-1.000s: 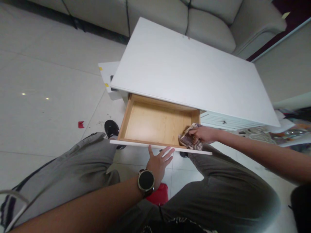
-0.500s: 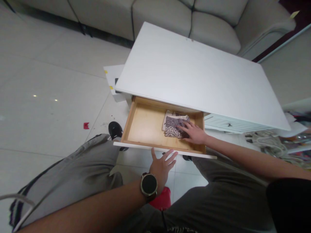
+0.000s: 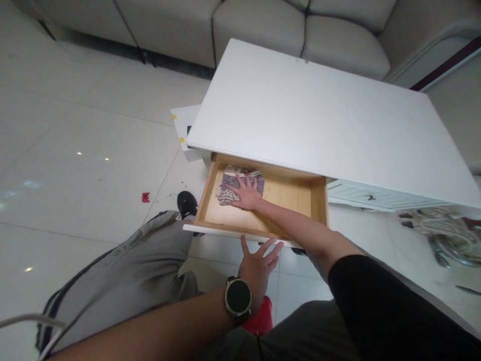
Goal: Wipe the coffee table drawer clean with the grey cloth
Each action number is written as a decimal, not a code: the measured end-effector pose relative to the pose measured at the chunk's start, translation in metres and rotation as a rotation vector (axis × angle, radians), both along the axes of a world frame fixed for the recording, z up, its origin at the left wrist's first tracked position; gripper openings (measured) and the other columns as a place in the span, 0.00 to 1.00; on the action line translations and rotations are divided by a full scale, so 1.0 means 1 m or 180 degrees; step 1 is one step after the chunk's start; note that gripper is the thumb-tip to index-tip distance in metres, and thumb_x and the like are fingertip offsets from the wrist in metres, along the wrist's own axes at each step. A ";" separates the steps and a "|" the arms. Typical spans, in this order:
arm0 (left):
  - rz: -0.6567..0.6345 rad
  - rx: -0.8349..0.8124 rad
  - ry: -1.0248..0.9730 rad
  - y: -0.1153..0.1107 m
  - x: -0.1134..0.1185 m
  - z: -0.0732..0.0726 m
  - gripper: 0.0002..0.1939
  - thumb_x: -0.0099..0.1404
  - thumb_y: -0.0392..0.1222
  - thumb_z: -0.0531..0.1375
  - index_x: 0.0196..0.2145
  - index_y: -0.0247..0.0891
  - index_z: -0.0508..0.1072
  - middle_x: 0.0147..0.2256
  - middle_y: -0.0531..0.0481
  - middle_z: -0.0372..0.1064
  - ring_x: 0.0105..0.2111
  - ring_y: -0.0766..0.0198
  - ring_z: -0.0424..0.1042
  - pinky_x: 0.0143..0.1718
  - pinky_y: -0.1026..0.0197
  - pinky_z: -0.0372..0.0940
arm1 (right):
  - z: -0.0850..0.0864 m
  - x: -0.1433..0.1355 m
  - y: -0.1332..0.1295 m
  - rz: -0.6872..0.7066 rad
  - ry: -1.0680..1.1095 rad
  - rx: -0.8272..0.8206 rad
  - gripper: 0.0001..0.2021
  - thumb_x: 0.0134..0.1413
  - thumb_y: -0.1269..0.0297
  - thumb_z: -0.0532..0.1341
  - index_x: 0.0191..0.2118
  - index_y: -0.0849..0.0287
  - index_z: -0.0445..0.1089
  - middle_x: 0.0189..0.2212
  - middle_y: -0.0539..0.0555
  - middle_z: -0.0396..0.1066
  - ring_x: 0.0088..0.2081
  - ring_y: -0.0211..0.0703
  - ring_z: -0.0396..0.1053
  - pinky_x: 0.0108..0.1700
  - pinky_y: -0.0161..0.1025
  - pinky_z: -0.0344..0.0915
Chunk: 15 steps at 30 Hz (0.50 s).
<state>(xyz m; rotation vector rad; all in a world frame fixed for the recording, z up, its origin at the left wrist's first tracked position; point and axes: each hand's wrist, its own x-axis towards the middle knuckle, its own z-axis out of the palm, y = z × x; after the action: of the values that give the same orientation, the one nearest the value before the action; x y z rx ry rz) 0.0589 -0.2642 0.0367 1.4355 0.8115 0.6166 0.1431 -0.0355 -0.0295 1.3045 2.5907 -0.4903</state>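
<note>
A wooden drawer stands pulled out from a white table. Folded patterned cloth, purple-grey and cream, lies in the drawer's left part. My right hand rests flat on the cloth with its fingers spread, covering part of it. At the drawer's white front edge is my left hand, fingers apart, fingertips touching the front near its knob. A round dark watch sits on my left wrist.
A grey sofa runs behind the table. My legs flank the drawer, with a red object between them. A small red scrap lies on the floor at left; cords lie at right.
The cloth has moved from the drawer's right part to its left, with my right hand on it. My left hand remains at the drawer front. The view has shifted slightly.
</note>
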 end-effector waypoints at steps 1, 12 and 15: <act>-0.0057 0.0231 0.0241 0.001 0.000 0.000 0.25 0.75 0.44 0.46 0.63 0.64 0.66 0.69 0.57 0.56 0.71 0.41 0.47 0.65 0.22 0.20 | 0.000 -0.019 0.003 -0.0046 0.0076 0.0003 0.45 0.56 0.28 0.54 0.74 0.36 0.43 0.77 0.54 0.25 0.72 0.83 0.23 0.63 0.83 0.26; -0.0207 0.1042 0.0932 0.009 0.003 0.007 0.34 0.72 0.36 0.42 0.70 0.64 0.53 0.69 0.50 0.58 0.68 0.41 0.55 0.60 0.17 0.13 | 0.000 0.028 0.019 -0.0272 0.0121 0.0013 0.43 0.56 0.30 0.57 0.73 0.35 0.47 0.76 0.57 0.32 0.72 0.81 0.29 0.62 0.83 0.33; -0.0196 0.0980 0.0999 0.012 0.003 0.015 0.34 0.72 0.35 0.44 0.70 0.65 0.53 0.68 0.50 0.59 0.68 0.43 0.55 0.59 0.19 0.10 | 0.001 0.106 0.007 -0.0334 -0.0106 0.0168 0.42 0.56 0.33 0.59 0.73 0.36 0.49 0.76 0.58 0.34 0.72 0.81 0.29 0.62 0.82 0.37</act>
<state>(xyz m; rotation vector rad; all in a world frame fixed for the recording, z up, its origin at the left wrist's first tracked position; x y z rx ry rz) 0.0623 -0.2522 0.0518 1.8636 0.9409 0.4892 0.2490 -0.0285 -0.0287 1.4589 2.5343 -0.4163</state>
